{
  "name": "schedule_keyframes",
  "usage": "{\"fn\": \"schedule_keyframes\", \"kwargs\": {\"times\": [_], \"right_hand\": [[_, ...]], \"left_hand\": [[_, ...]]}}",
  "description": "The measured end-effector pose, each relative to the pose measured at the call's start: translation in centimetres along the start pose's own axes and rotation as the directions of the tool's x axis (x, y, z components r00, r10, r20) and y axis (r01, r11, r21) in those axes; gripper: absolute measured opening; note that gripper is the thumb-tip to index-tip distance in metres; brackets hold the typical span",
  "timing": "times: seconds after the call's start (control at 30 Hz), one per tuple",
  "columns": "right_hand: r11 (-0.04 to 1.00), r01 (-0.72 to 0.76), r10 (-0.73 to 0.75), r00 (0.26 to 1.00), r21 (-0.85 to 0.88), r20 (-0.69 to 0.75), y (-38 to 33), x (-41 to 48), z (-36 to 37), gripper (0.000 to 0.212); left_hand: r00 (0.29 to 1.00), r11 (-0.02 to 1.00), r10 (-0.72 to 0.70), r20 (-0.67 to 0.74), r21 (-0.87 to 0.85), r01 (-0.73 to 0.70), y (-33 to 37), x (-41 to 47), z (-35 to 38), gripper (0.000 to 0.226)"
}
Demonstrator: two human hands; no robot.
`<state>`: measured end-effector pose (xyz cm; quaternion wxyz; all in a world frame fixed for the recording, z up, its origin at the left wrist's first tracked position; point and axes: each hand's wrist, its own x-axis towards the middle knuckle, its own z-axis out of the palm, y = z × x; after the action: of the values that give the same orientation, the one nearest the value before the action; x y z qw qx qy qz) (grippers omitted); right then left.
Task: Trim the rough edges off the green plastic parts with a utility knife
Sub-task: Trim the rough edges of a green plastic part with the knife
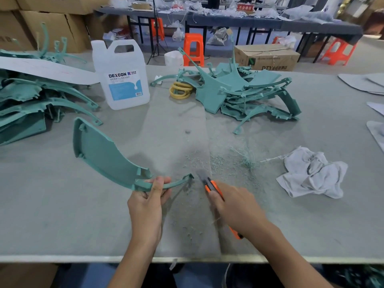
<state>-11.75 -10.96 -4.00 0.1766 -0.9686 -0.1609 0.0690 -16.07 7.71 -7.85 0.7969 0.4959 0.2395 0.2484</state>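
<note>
Fingers (160,183) of the left hand (145,206) pinch the green plastic part (99,150) at its thin curved arm, thumb on top and the other fingers curled underneath. From that grip the broad panel of the part reaches up and to the left, lifted off the counter (62,221). The slim arm runs on to the right and ends just past the fingertips.

Curled tight, the right hand (234,206) grips the utility knife (211,187), blade pointing up and left toward the tip of the slim arm. Blade and tip sit just beside each other. The blade is blurred, so I cannot tell whether they touch.

Most of the knife body is hidden inside the right hand. Only the orange nose and a bit of the orange tail below the wrist show. The left hand's lower fingers are partly covered by the part.

Green shavings (224,161) lie scattered on the counter beyond the knife. A heap of green parts (239,94) sits farther back on the right. A second heap (31,100) on the left is cut off by the frame edge. Between them stand a clear jug (122,80) and some yellow rings (180,90), and a white rag (311,173) lies to the right.
</note>
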Motion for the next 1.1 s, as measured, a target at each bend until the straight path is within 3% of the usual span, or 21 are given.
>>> {"fn": "schedule_keyframes", "kwargs": {"times": [0.1,0.17,0.23,0.3,0.4,0.5,0.6,0.63,0.7,0.77,0.8,0.87,0.93,1.03,1.1], "right_hand": [[0.979,-0.057,0.070,0.996,0.197,-0.059,1.5,-0.3,-0.7,0.023],[0.885,-0.052,0.110,0.989,0.463,-0.099,1.6,-0.7,-1.0,0.020],[0.781,-0.018,0.128,0.983,0.625,-0.132,0.8,-1.1,-1.0,0.032],[0.698,0.033,0.095,0.986,0.715,-0.139,0.1,-1.1,-1.1,0.041],[0.628,0.077,-0.001,0.995,0.774,-0.098,-0.5,-1.2,-1.6,0.039],[0.665,0.131,-0.060,0.991,0.736,-0.122,-0.7,-1.6,-1.4,0.036],[0.547,0.116,0.044,0.985,0.829,-0.167,-0.1,-1.7,-1.6,0.032],[0.478,0.096,0.085,0.984,0.873,-0.154,0.4,-1.7,-2.0,0.032],[0.361,0.049,0.136,0.985,0.931,-0.105,1.8,-1.5,-3.0,0.039],[0.303,0.026,0.133,0.989,0.953,-0.069,3.3,-1.4,-3.8,0.050],[0.284,0.021,0.126,0.990,0.959,-0.059,3.9,-1.2,-4.1,0.051],[0.245,-0.002,0.115,0.993,0.969,-0.027,5.0,-0.8,-4.6,0.052],[0.237,-0.036,0.082,0.996,0.971,0.017,6.0,-0.4,-5.2,0.054],[0.257,-0.099,-0.020,0.994,0.961,0.108,6.8,0.0,-6.4,0.044],[0.297,-0.102,-0.031,0.993,0.949,0.116,6.5,0.3,-7.3,0.042]], "left_hand": [[0.999,0.998,-0.044,0.019,-0.039,0.045,0.9,-0.2,0.2,0.026],[0.996,0.993,-0.085,0.041,-0.083,0.088,1.5,-0.7,0.8,0.033],[0.989,0.988,-0.104,0.109,-0.106,0.116,1.8,-1.5,1.7,0.041],[0.975,0.980,-0.116,0.191,-0.137,0.143,2.0,-2.1,2.4,0.039],[0.958,0.974,-0.145,0.247,-0.134,0.182,2.4,-2.2,2.8,0.037],[0.955,0.990,-0.139,0.263,0.008,0.142,2.4,-1.8,2.5,0.053],[0.961,0.953,-0.009,0.275,0.294,-0.075,1.9,-1.7,0.8,0.060],[0.968,0.905,0.063,0.243,0.395,-0.158,1.8,-1.6,-0.2,0.058],[0.973,0.800,0.227,0.048,0.560,-0.214,1.9,-1.3,-2.1,0.052],[0.939,0.807,0.304,-0.158,0.566,-0.166,2.8,-0.6,-3.6,0.061],[0.939,0.819,0.288,-0.186,0.555,-0.141,3.4,0.0,-4.2,0.070],[0.975,0.774,0.198,-0.099,0.626,-0.094,5.0,1.5,-5.0,0.098],[0.988,0.715,0.109,0.107,0.683,-0.152,6.7,2.7,-5.3,0.104],[0.887,0.801,-0.117,0.447,0.570,-0.182,8.7,3.1,-5.3,0.071],[0.803,0.791,-0.247,0.542,0.592,-0.156,8.6,3.0,-5.1,0.035]]}}
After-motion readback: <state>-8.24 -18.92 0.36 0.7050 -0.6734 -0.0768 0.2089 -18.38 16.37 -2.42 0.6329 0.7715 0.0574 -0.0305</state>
